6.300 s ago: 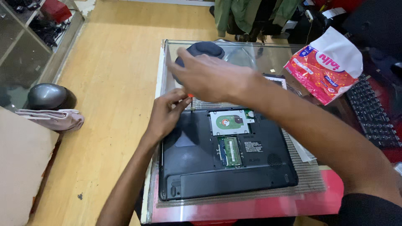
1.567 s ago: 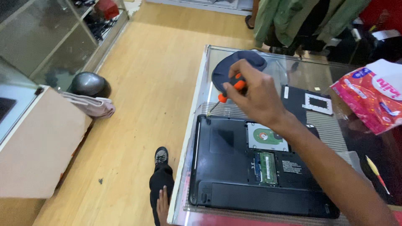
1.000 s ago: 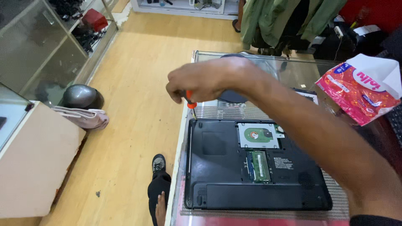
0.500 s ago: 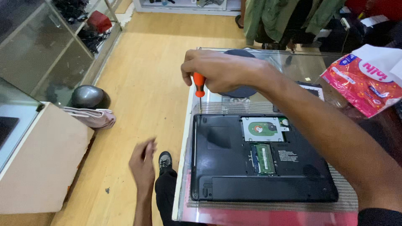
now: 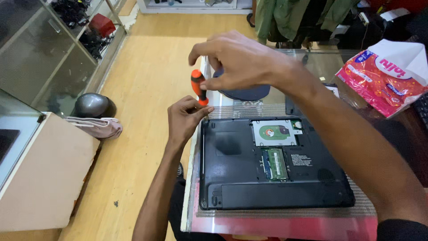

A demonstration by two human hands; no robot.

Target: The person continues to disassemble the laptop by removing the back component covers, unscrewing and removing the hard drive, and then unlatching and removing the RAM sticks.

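Left hand [image 5: 185,118] risen to laptop [image 5: 272,165] far-left corner, fingers pinched on screwdriver [image 5: 199,87] tip | right hand [image 5: 236,60] fingers clamped on handle

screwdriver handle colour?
Orange with a black band, on the screwdriver gripped by the right hand; head view shows it best.

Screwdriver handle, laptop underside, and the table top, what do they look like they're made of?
Screwdriver: orange and black handle, likely plastic or rubber, smooth sheen. Laptop: matte black plastic, judging by moulded panels; an open bay shows a green circuit board. Table: glass, since it looks transparent and reflective.
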